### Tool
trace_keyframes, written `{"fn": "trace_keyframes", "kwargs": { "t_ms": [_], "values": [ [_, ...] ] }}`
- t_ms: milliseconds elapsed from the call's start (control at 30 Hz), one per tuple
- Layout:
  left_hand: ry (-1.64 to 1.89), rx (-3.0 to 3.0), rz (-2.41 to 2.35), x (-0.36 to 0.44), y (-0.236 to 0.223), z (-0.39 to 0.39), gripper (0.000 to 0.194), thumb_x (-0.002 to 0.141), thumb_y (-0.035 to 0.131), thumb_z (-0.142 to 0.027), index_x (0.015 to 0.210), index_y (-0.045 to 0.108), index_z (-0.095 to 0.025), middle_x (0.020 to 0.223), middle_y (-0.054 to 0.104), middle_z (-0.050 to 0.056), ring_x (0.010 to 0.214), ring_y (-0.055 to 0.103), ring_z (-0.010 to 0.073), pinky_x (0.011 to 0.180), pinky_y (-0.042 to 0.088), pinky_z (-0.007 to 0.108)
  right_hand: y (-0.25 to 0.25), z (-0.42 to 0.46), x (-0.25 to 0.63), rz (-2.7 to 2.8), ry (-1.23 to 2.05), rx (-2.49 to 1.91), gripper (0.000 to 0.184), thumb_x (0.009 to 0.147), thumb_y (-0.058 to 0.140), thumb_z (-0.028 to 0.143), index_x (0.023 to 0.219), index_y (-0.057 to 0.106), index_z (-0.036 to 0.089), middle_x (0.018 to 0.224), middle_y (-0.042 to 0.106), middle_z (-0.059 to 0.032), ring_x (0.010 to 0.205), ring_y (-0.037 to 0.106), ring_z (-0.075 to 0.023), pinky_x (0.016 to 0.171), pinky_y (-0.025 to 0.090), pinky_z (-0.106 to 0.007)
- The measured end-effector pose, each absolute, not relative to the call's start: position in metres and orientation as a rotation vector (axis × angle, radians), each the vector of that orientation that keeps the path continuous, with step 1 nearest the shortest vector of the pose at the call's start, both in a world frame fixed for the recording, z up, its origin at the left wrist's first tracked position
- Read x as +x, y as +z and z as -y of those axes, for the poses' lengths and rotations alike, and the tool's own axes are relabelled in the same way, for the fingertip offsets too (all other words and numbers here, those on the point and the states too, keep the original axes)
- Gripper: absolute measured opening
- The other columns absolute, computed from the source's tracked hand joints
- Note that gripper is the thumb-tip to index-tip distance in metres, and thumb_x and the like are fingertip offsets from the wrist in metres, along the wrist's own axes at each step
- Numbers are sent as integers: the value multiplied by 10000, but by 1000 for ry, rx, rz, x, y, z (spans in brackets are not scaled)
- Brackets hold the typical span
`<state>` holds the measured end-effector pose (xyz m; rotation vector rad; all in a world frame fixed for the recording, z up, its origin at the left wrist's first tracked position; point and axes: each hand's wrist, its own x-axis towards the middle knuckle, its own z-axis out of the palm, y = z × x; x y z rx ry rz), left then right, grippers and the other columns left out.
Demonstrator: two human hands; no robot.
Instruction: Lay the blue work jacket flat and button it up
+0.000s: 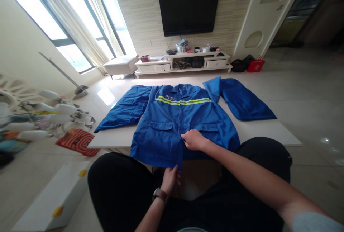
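Note:
A blue work jacket (172,117) with a yellow-green reflective stripe lies face up on a low white table (258,129), sleeves spread to both sides. My left hand (170,179), with a watch on the wrist, pinches the jacket's bottom hem at the front opening, just over the table's near edge. Resting on the front placket a little higher, my right hand (194,140) has its fingers curled onto the cloth by the lower pocket.
My knees in black trousers (118,189) sit against the table's near edge. A red patterned mat (76,141) and clutter lie on the floor at left. A white box (53,199) stands near left. The TV stand (182,63) is far behind.

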<state>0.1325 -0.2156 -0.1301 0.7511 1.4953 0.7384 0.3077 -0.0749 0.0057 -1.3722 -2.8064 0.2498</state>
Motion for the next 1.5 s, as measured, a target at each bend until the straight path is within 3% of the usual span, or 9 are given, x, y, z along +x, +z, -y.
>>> {"fn": "trace_keyframes", "kwargs": {
  "t_ms": [133,300,400,467,533,767,1067,1367,1500],
  "values": [
    [617,939,-1390,144,-99,223,746,751,497,-899,574,601,-182,468,569,76,388,530,182,445,327,282,6,75,308,2740,256,-1421,322,865,547,122,1144,685,206,1014,755,-143,905,722,-302,760,474,-346],
    [776,1469,-1486,126,-16,180,380,879,636,-533,706,677,-197,597,656,53,546,587,181,571,347,283,13,69,309,2562,376,-1498,334,895,535,149,1170,696,251,1069,760,-100,975,710,-279,803,459,-331],
    [881,1731,-1623,113,14,131,121,766,766,-306,728,695,-216,695,679,30,641,570,172,637,314,287,17,64,308,2429,426,-1517,279,951,514,195,1159,690,255,1134,748,-74,1026,695,-248,815,446,-308],
    [858,1838,-1603,112,13,106,170,654,840,-228,728,687,-220,743,673,19,691,568,175,657,304,287,18,62,308,2349,438,-1541,270,962,502,196,1165,671,250,1129,745,-61,1015,692,-228,804,434,-294],
    [840,1893,-1575,117,1,91,252,620,878,-252,753,667,-219,788,659,15,727,569,176,664,306,286,18,61,310,2304,462,-1536,234,967,515,210,1146,661,240,1095,744,-56,990,690,-216,792,421,-284],
    [892,2076,-1877,148,-24,104,253,818,760,-381,912,591,-218,962,637,59,945,589,245,779,380,344,12,65,316,2318,554,-1404,144,960,624,318,1039,700,225,924,743,-38,899,691,-210,766,410,-278],
    [1095,2053,-1630,148,-36,106,257,918,552,-131,1141,634,-229,1107,710,65,1055,644,235,932,488,372,11,64,318,2360,610,-1414,205,954,603,300,1092,745,251,1032,770,-46,1000,707,-233,851,459,-281],
    [1112,1960,-1694,148,-34,110,41,863,690,-251,884,701,-219,892,677,49,891,608,217,813,471,341,5,62,318,2317,638,-1405,184,951,575,212,1059,724,218,1027,760,-51,989,706,-222,845,461,-273],
    [1029,1658,-1638,147,-40,107,218,855,698,-379,739,697,-194,728,671,43,644,585,158,603,393,273,3,62,316,2308,636,-1502,226,942,662,319,1128,711,200,1055,758,-81,1025,707,-253,850,477,-292]
  ]
}}
